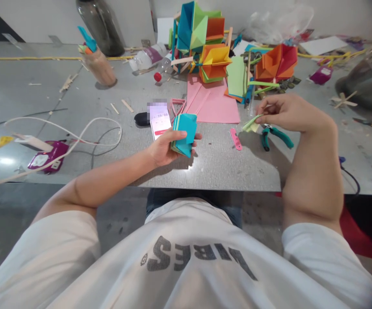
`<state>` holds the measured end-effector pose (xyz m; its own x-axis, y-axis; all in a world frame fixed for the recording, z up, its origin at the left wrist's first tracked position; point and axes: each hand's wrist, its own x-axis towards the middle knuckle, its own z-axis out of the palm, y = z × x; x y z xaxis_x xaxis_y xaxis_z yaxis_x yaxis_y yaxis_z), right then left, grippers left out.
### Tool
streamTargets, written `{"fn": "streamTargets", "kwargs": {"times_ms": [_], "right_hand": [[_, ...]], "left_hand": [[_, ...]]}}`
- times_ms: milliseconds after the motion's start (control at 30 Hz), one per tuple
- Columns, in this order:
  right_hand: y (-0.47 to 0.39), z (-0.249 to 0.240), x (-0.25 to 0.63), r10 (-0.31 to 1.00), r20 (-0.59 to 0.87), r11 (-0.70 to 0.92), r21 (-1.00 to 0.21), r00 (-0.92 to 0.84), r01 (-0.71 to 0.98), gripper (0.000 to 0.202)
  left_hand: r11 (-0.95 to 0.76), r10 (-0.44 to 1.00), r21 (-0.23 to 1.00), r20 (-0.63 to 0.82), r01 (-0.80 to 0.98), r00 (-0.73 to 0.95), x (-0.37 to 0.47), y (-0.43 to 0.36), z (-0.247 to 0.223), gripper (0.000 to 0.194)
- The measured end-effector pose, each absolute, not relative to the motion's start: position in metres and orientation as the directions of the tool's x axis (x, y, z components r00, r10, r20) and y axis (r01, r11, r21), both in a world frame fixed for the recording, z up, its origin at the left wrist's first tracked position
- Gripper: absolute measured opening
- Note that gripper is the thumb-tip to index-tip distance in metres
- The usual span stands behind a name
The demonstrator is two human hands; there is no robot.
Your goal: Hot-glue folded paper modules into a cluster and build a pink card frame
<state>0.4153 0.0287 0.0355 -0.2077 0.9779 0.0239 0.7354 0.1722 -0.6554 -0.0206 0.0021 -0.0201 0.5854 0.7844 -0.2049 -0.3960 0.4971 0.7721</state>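
Grey and speckled, the bench (218, 174) runs across the scene, its far side carrying a cluster of colourful folded-paper shapes (194, 30), probably set there to stay out of the arms' way. A pink sheet (221, 112) lies flat before them. The two hands are well apart. The left hand (165, 149), left of centre above the near part, is closed around a paper bundle (186, 126), thumb across its front, presumably to stop the folds springing open. Farther right, the right hand (279, 112) pinches a light green paper piece (251, 124) at one end by the fingertips, a light grip that likely spares its creases. Teal-handled pliers (281, 138) lie just beside it, within easy reach.

The bundle looks compact and layered: bright blue on its front, pale green and whitish edges stacked along its left side, lower corner pointed.
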Motion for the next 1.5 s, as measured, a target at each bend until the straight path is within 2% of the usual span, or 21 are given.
{"fn": "streamTargets", "kwargs": {"times_ms": [67,100,167,267,367,500,567,667,767,900,1000,1067,1100,1167,1267,1300,1367,1433,1500], "right_hand": [[0.022,0.035,0.396,0.945,0.222,0.324,-0.727,-0.240,0.605,0.036],[0.018,0.033,0.382,0.906,0.348,0.424,-0.716,-0.242,0.555,0.034],[0.012,0.026,0.351,0.757,0.600,0.636,-0.587,-0.259,0.501,0.031],[0.003,0.006,0.305,0.509,0.775,0.816,-0.296,-0.374,0.496,0.022],[-0.005,-0.021,0.271,0.409,0.772,0.856,-0.141,-0.486,0.497,0.011],[-0.013,-0.049,0.252,0.372,0.665,0.875,-0.019,-0.648,0.483,0.015],[-0.015,-0.054,0.250,0.361,0.647,0.885,-0.012,-0.672,0.465,0.016],[-0.016,-0.049,0.251,0.346,0.634,0.897,-0.008,-0.691,0.442,0.006],[-0.014,-0.030,0.262,0.387,0.624,0.882,-0.037,-0.679,0.470,0.019],[-0.022,0.012,0.296,0.529,0.685,0.790,-0.184,-0.500,0.585,0.031],[-0.047,0.035,0.341,0.627,0.732,0.625,-0.268,-0.267,0.733,0.032],[-0.071,0.040,0.385,0.765,0.638,0.384,-0.344,-0.087,0.857,0.030],[-0.083,0.038,0.410,0.833,0.552,0.204,-0.375,0.041,0.904,0.033],[-0.106,0.028,0.463,0.874,0.394,-0.127,-0.382,0.285,0.915,0.048],[-0.128,0.002,0.532,0.885,0.088,-0.432,-0.210,0.457,0.877,0.078],[-0.131,-0.007,0.548,0.872,-0.019,-0.486,-0.146,0.488,0.862,0.086],[-0.134,-0.024,0.569,0.860,-0.097,-0.508,-0.071,0.501,0.858,0.088],[-0.132,-0.037,0.576,0.883,-0.063,-0.470,-0.114,0.465,0.876,0.077],[-0.127,-0.044,0.573,0.921,0.049,-0.372,-0.185,0.387,0.910,0.060]], "left_hand": [[0.483,0.800,0.775,-0.201,-0.407,0.566,-0.020,0.001,-0.019,0.053],[0.476,0.813,0.771,-0.202,-0.424,0.546,-0.020,0.001,-0.018,0.053],[0.459,0.846,0.753,-0.207,-0.471,0.492,-0.019,0.003,-0.017,0.053],[0.438,0.877,0.724,-0.216,-0.532,0.428,-0.020,0.007,-0.012,0.052],[0.416,0.899,0.700,-0.221,-0.580,0.378,-0.022,0.008,-0.006,0.047],[0.400,0.910,0.691,-0.217,-0.603,0.355,-0.023,0.008,0.000,0.041],[0.420,0.896,0.709,-0.224,-0.567,0.384,-0.022,0.007,0.000,0.041],[0.435,0.881,0.750,-0.241,-0.498,0.407,-0.019,0.006,-0.003,0.041],[0.417,0.890,0.777,-0.244,-0.472,0.384,-0.016,0.004,-0.005,0.041],[0.396,0.897,0.811,-0.242,-0.431,0.369,-0.016,0.004,-0.008,0.034],[0.406,0.870,0.825,-0.217,-0.393,0.443,-0.018,0.006,-0.013,0.025],[0.422,0.838,0.822,-0.194,-0.382,0.509,-0.020,0.007,-0.016,0.026],[0.434,0.824,0.816,-0.188,-0.382,0.534,-0.020,0.007,-0.017,0.028],[0.464,0.807,0.798,-0.201,-0.385,0.556,-0.020,0.007,-0.019,0.035],[0.533,0.783,0.755,-0.270,-0.382,0.560,-0.019,0.007,-0.018,0.042],[0.557,0.774,0.735,-0.291,-0.386,0.563,-0.019,0.007,-0.017,0.042],[0.596,0.755,0.694,-0.315,-0.404,0.575,-0.018,0.007,-0.015,0.037],[0.618,0.745,0.658,-0.315,-0.430,0.588,-0.018,0.007,-0.012,0.037],[0.624,0.742,0.636,-0.301,-0.453,0.599,-0.019,0.007,-0.010,0.042]]}}
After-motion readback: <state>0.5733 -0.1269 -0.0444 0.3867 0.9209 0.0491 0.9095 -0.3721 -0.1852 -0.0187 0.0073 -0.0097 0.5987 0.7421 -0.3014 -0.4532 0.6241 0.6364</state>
